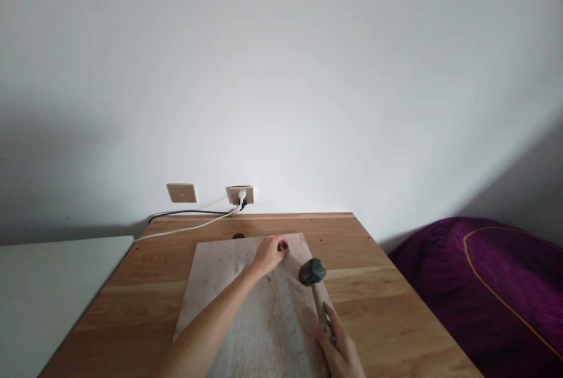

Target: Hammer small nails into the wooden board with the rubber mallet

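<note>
Fingertips pinched together, my left hand [269, 253] rests on the far right part of a pale, worn wooden board [259, 319]. What it pinches is too small and shaded to make out. Lower right, my right hand [336, 348] is wrapped around the wooden handle of a mallet [312, 272]. The mallet's black head is raised over the board's right edge, a short way from my left hand. A small nail-like metal piece [268, 277] lies on the board under my left wrist. Several small dark points in a row mark the board's far left part.
The board lies on a wooden table [382, 307] against a white wall. A white surface [57, 290] adjoins the left side. Cables run from a wall socket [247, 195] along the table's back left. A purple fabric item [444, 284] stands at the right.
</note>
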### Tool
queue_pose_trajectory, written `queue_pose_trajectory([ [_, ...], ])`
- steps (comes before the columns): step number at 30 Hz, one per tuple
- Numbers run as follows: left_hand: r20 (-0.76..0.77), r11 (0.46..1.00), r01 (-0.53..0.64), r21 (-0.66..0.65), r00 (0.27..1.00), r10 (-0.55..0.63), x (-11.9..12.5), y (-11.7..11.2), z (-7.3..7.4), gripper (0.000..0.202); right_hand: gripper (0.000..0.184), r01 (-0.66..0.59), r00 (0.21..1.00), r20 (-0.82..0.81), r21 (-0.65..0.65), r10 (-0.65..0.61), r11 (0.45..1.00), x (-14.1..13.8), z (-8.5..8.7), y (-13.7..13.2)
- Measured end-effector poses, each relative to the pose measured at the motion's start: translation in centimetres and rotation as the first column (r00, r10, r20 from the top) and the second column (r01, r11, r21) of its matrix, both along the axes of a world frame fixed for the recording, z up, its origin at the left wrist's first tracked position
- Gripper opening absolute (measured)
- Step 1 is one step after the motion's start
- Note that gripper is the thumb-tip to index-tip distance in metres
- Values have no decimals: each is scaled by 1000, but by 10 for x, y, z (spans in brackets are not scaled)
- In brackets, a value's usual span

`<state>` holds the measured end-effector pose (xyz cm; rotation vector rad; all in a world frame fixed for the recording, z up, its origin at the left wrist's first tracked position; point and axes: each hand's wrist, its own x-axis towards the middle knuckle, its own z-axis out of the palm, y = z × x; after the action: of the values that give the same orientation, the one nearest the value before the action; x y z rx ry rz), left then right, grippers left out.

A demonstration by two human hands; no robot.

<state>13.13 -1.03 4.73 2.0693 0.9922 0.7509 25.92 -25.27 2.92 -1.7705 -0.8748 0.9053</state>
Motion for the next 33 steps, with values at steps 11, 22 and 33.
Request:
queue_pose_trajectory([
  [11,40,999,-43,-25,998,44,5,-11,-8,22,77,-29,989,145,5,28,1000,8,-17,0],
  [22,38,998,-46,53,998,44,2,-15,-9,23,88,-35,997,67,-95,42,995,9,-26,-1],
  [33,11,996,-36,82,999,35,2,-14,-12,25,83,22,998,65,-48,-19,999,8,-23,0],
])
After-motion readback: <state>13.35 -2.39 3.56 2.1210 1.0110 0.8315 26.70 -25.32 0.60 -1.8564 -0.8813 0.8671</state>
